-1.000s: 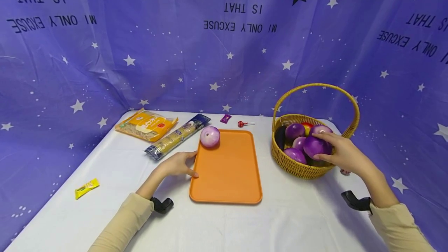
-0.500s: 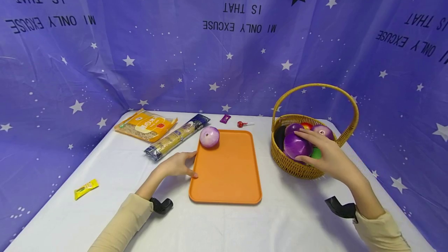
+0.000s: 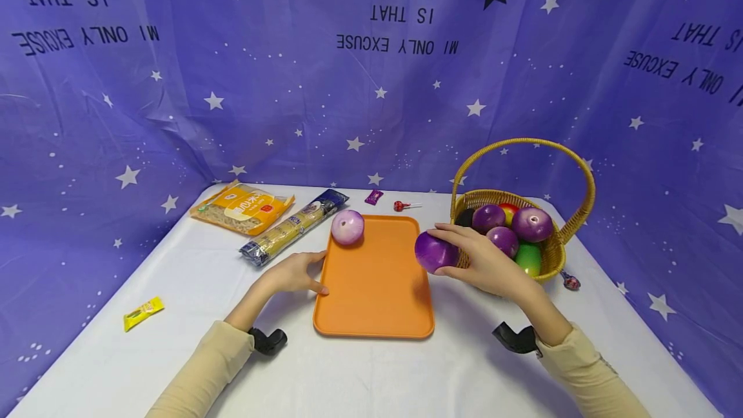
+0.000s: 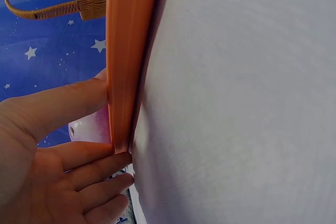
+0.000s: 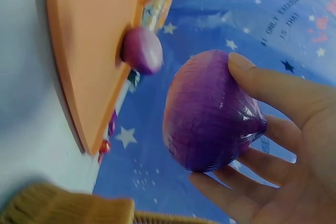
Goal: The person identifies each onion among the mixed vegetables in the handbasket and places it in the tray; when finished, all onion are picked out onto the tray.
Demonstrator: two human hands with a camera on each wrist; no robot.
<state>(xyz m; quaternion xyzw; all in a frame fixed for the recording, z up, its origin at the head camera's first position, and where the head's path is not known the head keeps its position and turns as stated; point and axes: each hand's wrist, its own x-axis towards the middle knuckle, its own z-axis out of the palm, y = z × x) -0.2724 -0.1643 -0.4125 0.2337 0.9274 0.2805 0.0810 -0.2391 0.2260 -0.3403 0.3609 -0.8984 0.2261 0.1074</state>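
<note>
In the head view, my right hand [image 3: 484, 263] grips a purple onion [image 3: 436, 252] in the air by the right rim of the orange tray [image 3: 377, 289]. The right wrist view shows the onion [image 5: 212, 111] between thumb and fingers, its pointed end toward the palm. My left hand [image 3: 296, 273] holds the tray's left edge; in the left wrist view its thumb lies over the rim and its fingertips touch the outer side. A paler purple onion [image 3: 347, 228] rests in the tray's far left corner. Right of the tray stands a wicker basket [image 3: 557, 257] with several purple onions [image 3: 532, 224].
A green and yellow fruit [image 3: 528, 259] also lies in the basket, under its tall handle [image 3: 525, 141]. Left of the tray are a noodle packet [image 3: 296, 228] and an orange grain bag [image 3: 240, 206]. A yellow wrapped candy [image 3: 143, 313], purple candy [image 3: 374, 197] and lollipop [image 3: 399, 206] lie around.
My right hand has lifted the purple onion out of the basket and carried it left to the tray's right rim. The left hand and tray have stayed in place.
</note>
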